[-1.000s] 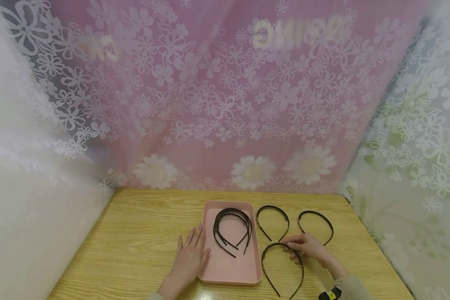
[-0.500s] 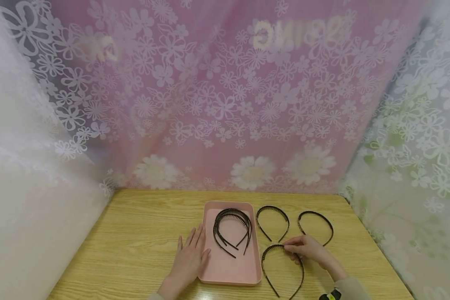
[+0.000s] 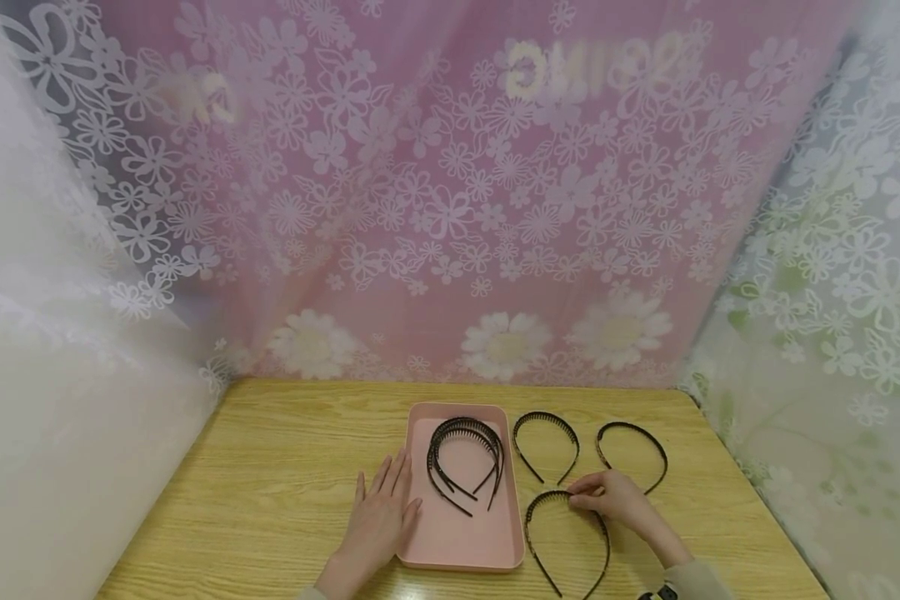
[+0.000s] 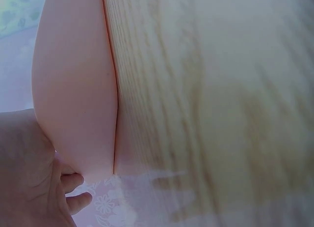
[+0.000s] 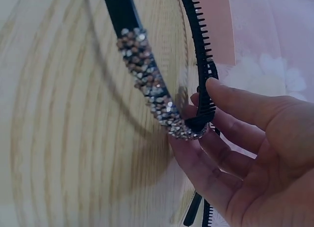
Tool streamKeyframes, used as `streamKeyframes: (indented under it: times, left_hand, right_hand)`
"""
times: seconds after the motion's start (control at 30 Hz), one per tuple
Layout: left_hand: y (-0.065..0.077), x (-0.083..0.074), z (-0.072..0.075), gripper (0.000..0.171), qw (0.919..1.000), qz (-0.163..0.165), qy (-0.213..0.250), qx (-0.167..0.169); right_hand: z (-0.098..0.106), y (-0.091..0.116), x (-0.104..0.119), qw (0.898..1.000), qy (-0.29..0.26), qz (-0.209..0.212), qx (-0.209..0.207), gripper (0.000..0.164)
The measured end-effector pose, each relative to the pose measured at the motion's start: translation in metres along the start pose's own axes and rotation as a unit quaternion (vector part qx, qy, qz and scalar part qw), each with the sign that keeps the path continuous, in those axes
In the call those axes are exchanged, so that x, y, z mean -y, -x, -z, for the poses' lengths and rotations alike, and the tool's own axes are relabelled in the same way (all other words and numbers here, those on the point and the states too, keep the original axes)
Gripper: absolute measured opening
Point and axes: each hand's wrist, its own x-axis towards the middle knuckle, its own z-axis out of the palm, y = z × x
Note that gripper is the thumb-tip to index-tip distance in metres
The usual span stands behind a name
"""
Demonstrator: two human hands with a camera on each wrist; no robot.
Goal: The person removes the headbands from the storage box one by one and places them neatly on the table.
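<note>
My right hand pinches a black toothed headband at the top of its arc, between thumb and fingers. In the right wrist view, small glittering stones cover a stretch of its outer side, and the comb teeth line the inner edge. My left hand lies against the left side of a pink tray, fingers straight. The left wrist view has the tray's outer wall beside that palm. Inside the tray, several dark headbands overlap one another towards the far end.
Two more headbands lie on the wooden table to the right of the tray: a toothed headband at the back and another headband farther right, partly behind my right hand. Flowered curtains rise around the back and sides.
My right hand's fingers have settled at the top of the headband, which has tipped slightly and dropped a little towards me. The left hand and the tray stay put.
</note>
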Motion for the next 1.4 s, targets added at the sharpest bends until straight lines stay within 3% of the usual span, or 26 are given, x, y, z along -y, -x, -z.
streamKeyframes:
  times: [0.47,0.7,1.07,1.4]
  left_hand:
    - [0.001,0.001,-0.001,0.063,1.0000,0.000,-0.003,0.004]
    - [0.000,0.000,-0.001,0.064,0.9999,0.004,0.002,0.010]
    - [0.000,-0.001,0.002,0.063,1.0000,0.000,0.002,0.003]
    - [0.000,0.001,0.002,0.064,1.0000,-0.003,0.005,0.008]
  right_hand:
    - [-0.006,-0.004,-0.010,0.999,0.027,0.016,-0.014,0.023]
    - [-0.008,-0.006,-0.011,0.999,0.035,0.004,-0.018,0.021]
    - [-0.005,-0.003,-0.007,1.000,0.011,0.007,-0.021,0.019]
    - [0.010,-0.002,0.003,1.000,-0.018,0.002,-0.021,0.030]
